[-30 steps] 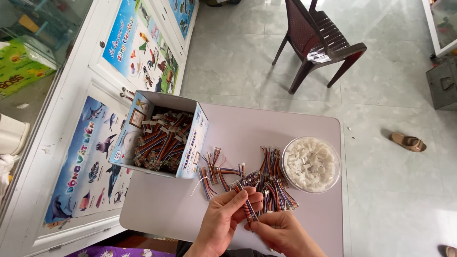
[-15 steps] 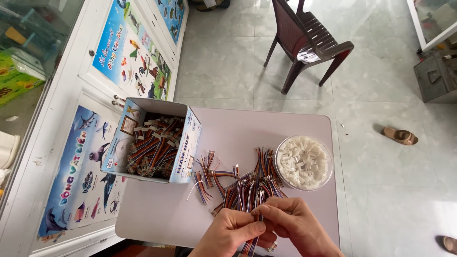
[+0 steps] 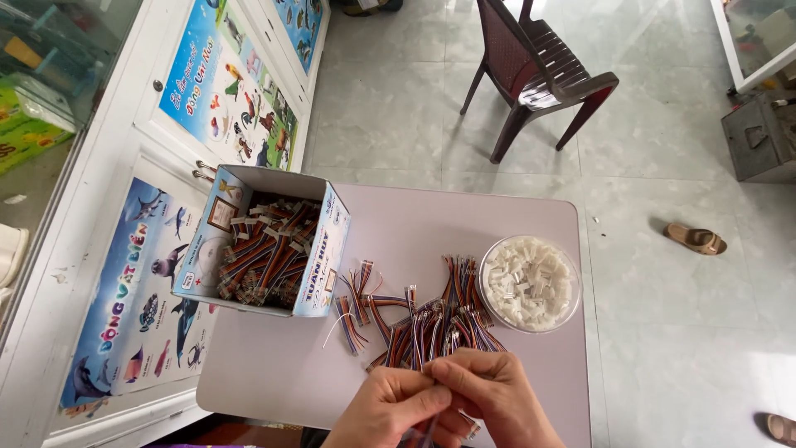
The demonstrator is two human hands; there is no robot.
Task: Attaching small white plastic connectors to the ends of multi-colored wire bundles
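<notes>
My left hand [image 3: 388,412] and my right hand [image 3: 495,402] meet at the near edge of a small pale table [image 3: 265,365]. Between their pinched fingertips they hold one multicoloured ribbon wire piece [image 3: 431,383], whose lower end hangs between the hands. Just beyond the hands lies a loose pile of similar multicoloured wire pieces [image 3: 419,319]. A round clear tub of small white plastic connectors [image 3: 529,283] stands to the right of the pile. An open cardboard box [image 3: 267,243] packed with bundled wires sits at the table's left.
A dark red plastic chair [image 3: 537,70] stands on the tiled floor beyond the table. White cabinets with colourful animal posters [image 3: 141,282] run along the left. A grey metal box [image 3: 761,137] and a sandal [image 3: 696,239] lie at the right.
The view has tilted and shifted. My hands have come together over one wire piece near the table's front edge, lifted off the pile.
</notes>
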